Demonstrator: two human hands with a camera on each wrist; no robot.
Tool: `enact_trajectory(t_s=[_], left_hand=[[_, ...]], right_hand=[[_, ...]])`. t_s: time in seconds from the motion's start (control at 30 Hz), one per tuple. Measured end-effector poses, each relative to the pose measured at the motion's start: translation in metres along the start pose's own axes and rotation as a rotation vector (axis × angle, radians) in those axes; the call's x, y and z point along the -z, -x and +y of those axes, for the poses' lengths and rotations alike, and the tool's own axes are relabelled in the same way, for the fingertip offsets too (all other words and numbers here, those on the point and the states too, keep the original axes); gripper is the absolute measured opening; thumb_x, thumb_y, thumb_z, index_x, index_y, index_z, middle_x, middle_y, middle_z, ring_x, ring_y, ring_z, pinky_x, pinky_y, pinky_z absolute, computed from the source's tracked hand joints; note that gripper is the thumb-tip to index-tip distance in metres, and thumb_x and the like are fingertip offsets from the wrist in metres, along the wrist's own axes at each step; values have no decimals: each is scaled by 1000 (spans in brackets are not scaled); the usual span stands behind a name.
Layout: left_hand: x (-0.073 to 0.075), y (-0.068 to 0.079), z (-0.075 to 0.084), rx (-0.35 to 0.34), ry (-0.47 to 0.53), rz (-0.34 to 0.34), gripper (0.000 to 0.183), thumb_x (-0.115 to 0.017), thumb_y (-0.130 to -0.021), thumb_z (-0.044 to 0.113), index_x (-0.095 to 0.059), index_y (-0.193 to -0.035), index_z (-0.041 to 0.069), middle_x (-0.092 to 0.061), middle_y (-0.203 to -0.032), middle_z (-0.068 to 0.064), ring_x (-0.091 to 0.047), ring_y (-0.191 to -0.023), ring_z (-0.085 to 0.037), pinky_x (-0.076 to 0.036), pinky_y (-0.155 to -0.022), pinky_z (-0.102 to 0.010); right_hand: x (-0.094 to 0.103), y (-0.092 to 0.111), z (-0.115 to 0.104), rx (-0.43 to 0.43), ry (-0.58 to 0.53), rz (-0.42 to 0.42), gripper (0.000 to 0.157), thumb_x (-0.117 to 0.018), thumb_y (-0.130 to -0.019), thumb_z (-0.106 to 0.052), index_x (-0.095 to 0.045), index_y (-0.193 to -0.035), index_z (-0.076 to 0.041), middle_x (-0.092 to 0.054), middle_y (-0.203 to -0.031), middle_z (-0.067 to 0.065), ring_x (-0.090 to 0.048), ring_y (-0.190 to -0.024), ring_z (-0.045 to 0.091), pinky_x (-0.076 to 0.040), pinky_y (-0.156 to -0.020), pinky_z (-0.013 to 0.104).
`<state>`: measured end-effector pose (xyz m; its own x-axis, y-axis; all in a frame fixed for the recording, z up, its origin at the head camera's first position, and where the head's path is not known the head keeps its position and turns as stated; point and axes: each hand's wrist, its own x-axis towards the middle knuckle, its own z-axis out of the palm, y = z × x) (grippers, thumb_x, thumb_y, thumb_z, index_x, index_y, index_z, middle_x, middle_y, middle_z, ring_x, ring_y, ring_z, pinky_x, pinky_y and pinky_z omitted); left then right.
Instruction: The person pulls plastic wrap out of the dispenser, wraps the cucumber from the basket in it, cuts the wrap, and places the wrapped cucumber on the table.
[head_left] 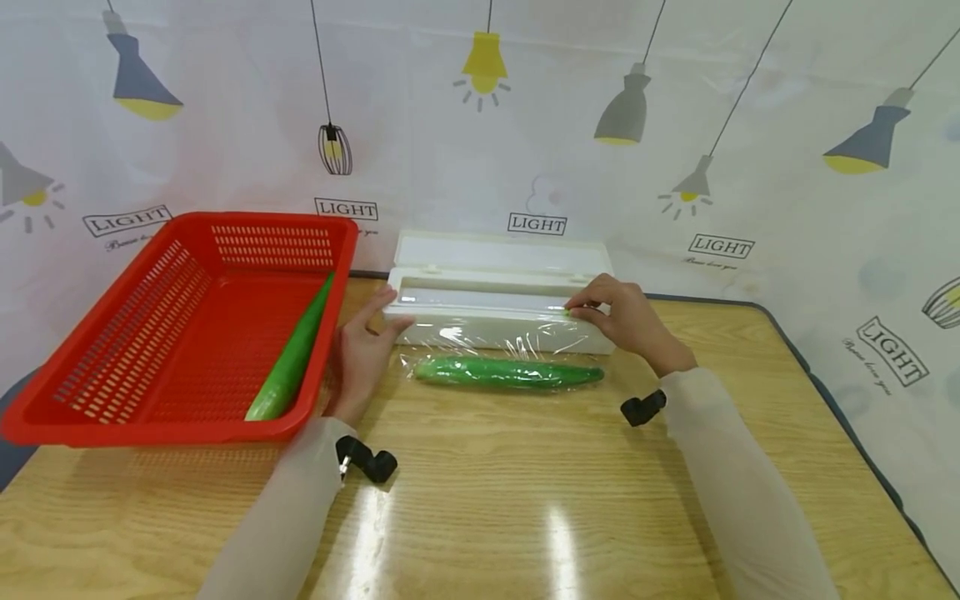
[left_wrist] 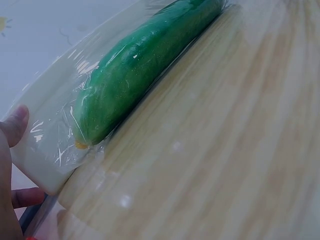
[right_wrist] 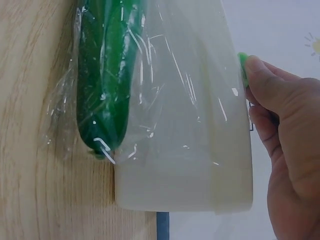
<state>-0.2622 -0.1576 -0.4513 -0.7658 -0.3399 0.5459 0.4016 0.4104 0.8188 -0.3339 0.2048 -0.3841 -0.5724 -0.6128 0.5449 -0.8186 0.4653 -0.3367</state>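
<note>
A white cling film dispenser [head_left: 487, 331] stands at the back of the table with its lid [head_left: 502, 252] raised. Clear film [left_wrist: 54, 127] hangs over its front and covers a green cucumber [head_left: 510, 373] lying on the tabletop just before it. My left hand [head_left: 363, 354] holds the dispenser's left end, thumb on the front face and other fingers by the end and top edge. Near the right end, my right hand [head_left: 626, 321] pinches a small green slider [right_wrist: 243, 67] on the top edge between thumb and fingers.
To the left, a red plastic basket [head_left: 202, 432] holds another long green vegetable [head_left: 296, 358] leaning along its right wall. A patterned white curtain [head_left: 450, 167] hangs right behind the dispenser. The wooden table [head_left: 480, 500] reaches toward me, and its dark edge runs along the right.
</note>
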Motion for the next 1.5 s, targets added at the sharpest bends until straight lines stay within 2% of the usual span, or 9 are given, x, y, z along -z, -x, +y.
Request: enact_trajectory(t_s=[0.57,0.7,0.97,1.3,1.5], left_hand=[[-1,1,0,-1,7,-9,46,-80,-76,22,-68,-118,7,-62,-124,-6,-54,-120,-17,-36,-102,-27],[2,0,2,4,15,-2,46,-81,-76,19,-68,-118,5,-62,-124,-7,-54,-120,-17,-35,-103,-26],[4,0,-1,12,2,5,47,-82,-75,20,-68,-118,6,-63,-124,-7,-54,-120,-17,-36,-102,-27],[1,0,0,-1,-25,14,47,-81,-76,22,-69,-118,8,-63,-123,-5,-54,-119,-16,-37,-101,-28],[0,1,2,12,-16,4,47,-81,-76,22,-69,-118,7,-63,-124,-5,-55,-119,-16,-37,-102,-28]], right_hand=[[7,8,5,-6,10,-4,14,-75,-78,2,-75,-89,-7,-66,-82,0,-52,-73,14,-39,-60,30],[13,16,10,-35,27,19,14,-75,-78,3,-75,-89,-7,-65,-81,1,-52,-74,13,-41,-60,32],[20,30,15,-109,58,47,16,-74,-79,2,-75,-91,-9,-63,-84,0,-55,-74,10,-40,-59,25],[25,33,18,-82,46,71,18,-76,-76,5,-76,-87,-8,-67,-81,-1,-54,-76,12,-37,-61,22],[27,37,18,-94,59,78,18,-76,-76,5,-76,-87,-8,-67,-83,0,-54,-76,12,-38,-59,26]])
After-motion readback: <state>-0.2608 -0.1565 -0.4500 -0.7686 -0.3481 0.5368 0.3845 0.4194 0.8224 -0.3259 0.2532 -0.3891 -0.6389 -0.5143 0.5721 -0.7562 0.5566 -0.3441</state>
